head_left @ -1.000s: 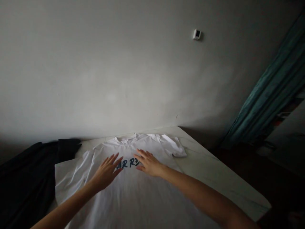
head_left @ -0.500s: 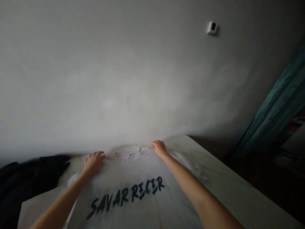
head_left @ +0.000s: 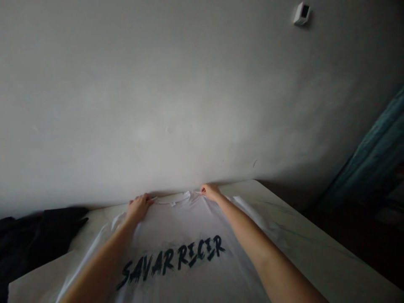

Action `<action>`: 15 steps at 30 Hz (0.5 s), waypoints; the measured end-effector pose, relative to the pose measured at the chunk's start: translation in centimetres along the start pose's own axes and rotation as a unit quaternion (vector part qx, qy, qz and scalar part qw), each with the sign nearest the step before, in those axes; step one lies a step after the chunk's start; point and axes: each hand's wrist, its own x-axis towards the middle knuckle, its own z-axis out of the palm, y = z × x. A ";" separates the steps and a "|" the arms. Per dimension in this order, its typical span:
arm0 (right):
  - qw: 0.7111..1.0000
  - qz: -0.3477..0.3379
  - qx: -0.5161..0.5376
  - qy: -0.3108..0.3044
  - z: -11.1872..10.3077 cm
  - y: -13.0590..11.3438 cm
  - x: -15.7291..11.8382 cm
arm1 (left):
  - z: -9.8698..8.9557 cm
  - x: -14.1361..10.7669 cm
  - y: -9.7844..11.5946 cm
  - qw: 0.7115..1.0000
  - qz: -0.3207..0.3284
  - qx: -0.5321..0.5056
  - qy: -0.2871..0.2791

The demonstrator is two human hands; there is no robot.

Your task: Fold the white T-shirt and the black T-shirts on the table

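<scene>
A white T-shirt point(head_left: 176, 235) with dark brush-style lettering across its chest lies spread on the marbled table point(head_left: 296, 235), its neckline toward the wall. My left hand point(head_left: 139, 207) is closed on the shirt's shoulder, just left of the collar. Right of the collar, my right hand point(head_left: 210, 192) pinches the fabric at the other shoulder. A small label shows inside the neckline. Both forearms reach over the shirt, covering parts of its sides.
Dark cloth point(head_left: 41, 235) lies at the table's left side. A grey wall point(head_left: 176, 105) rises behind the table, with a small white device point(head_left: 302, 14) mounted high on it. Teal curtain fabric point(head_left: 369, 147) hangs at the right.
My left hand has moved right, toward the collar, and closed on the fabric. My right hand has tightened into a pinch. The view has shifted slightly.
</scene>
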 end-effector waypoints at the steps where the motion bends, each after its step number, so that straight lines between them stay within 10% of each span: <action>1: 1.000 0.009 -0.006 0.014 -0.1 -0.3 -0.2 | 0.0 -0.1 0.2 1.000 0.007 0.008 0.014; 9: 0.990 0.076 -0.035 0.112 2.0 -7.3 -4.4 | -0.1 -3.5 5.9 0.989 -0.017 0.064 0.133; 12: 0.995 -0.040 -0.003 0.094 4.3 -8.8 -7.8 | 2.5 -6.5 7.6 0.987 0.022 0.062 0.150; 15: 0.990 -0.132 0.028 0.026 4.6 -5.7 -10.2 | 4.4 -9.3 4.5 0.986 0.133 0.047 0.091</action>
